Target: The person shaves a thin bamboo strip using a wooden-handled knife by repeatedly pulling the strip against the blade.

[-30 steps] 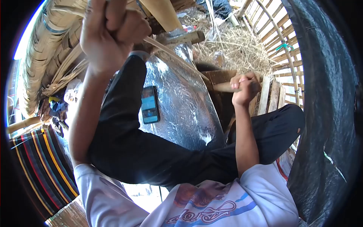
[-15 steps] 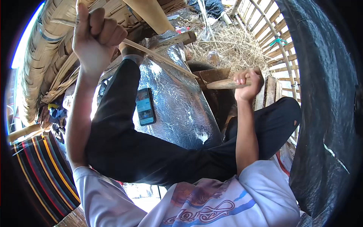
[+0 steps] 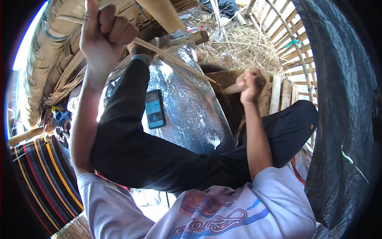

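Observation:
My left hand (image 3: 105, 36), at the upper left, is closed around a thin bamboo strip (image 3: 175, 59) that slants down to the right. Right of centre, my right hand (image 3: 251, 84) is wrapped round a wooden handle (image 3: 232, 89). A broad brown blade (image 3: 219, 77) shows at the handle's far end, close to the strip's lower tip; whether they touch I cannot tell. Beneath the strip lies a shiny silver sheet (image 3: 187, 103), with a phone (image 3: 154, 109), screen lit, on it beside my bent leg.
Rolled woven bamboo (image 3: 36, 67) stands on the left, above a striped cloth (image 3: 47, 179). A short wooden piece (image 3: 187, 41) lies beyond the sheet. Straw (image 3: 246, 47) covers the ground at the back, beside a slatted bamboo wall (image 3: 296, 51). Dark plastic sheeting (image 3: 338, 119) hangs at the right.
Over the last second my left hand has shifted left with the strip. My right hand and the handle moved right, then back left. The camera view has shifted slightly.

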A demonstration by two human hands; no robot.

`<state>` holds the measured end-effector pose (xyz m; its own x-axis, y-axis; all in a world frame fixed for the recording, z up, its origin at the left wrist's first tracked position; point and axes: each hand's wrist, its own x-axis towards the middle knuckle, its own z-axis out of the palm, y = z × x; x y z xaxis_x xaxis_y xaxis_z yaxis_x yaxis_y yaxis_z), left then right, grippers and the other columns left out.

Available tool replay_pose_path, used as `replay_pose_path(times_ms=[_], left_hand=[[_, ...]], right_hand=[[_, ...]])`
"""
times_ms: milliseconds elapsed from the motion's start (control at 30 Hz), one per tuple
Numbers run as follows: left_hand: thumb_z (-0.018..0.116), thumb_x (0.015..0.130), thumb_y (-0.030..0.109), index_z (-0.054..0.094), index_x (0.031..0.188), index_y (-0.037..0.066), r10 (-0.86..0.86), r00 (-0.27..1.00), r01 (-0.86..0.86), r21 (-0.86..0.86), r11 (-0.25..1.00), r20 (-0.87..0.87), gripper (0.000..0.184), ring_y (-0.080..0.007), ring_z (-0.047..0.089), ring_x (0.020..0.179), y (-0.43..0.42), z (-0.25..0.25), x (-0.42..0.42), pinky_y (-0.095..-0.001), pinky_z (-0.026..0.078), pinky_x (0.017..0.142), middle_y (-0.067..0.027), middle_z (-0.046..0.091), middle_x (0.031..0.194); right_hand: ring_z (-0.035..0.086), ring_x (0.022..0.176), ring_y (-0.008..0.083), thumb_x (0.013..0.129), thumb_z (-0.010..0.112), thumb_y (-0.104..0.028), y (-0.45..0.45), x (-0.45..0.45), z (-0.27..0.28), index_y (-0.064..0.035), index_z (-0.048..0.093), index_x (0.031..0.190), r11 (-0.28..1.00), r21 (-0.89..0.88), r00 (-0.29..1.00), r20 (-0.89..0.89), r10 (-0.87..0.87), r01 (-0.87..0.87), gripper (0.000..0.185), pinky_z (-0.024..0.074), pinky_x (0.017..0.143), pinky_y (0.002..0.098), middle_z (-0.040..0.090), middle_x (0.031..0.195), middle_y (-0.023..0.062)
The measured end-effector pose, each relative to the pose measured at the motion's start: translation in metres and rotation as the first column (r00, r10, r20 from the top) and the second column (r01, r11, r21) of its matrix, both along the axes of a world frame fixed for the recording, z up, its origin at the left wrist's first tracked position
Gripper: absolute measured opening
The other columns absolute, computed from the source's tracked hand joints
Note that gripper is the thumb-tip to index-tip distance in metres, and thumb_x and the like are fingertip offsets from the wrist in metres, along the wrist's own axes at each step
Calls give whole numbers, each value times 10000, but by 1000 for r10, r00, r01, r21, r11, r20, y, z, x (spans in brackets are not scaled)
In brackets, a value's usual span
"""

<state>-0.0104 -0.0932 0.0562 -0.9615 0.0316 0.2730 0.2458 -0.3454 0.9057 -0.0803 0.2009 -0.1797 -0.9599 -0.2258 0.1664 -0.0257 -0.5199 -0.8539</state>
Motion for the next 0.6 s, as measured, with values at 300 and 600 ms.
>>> replay_pose_path(times_ms=[300, 600], left_hand=[[263, 963, 442, 239, 577, 155, 85, 996, -86, 44, 995, 26, 482, -115, 97, 403, -6, -4, -1, -286, 148, 437, 30, 150, 439], [258, 960, 458, 231, 562, 157, 76, 997, -76, -54, 996, -9, 499, -122, 96, 402, 11, 1, 2, -293, 146, 434, 29, 142, 436]], right_hand=[[358, 432, 118, 809, 479, -98, 7, -15, 29, -58, 387, 662, 969, -246, 992, 127, -3, 34, 178, 352, 450, 281, 389, 487, 45], [414, 418, 107, 793, 481, -98, -7, 8, 4, -45, 435, 643, 994, 107, 1000, -18, 24, -22, 166, 354, 419, 243, 455, 501, 50]])
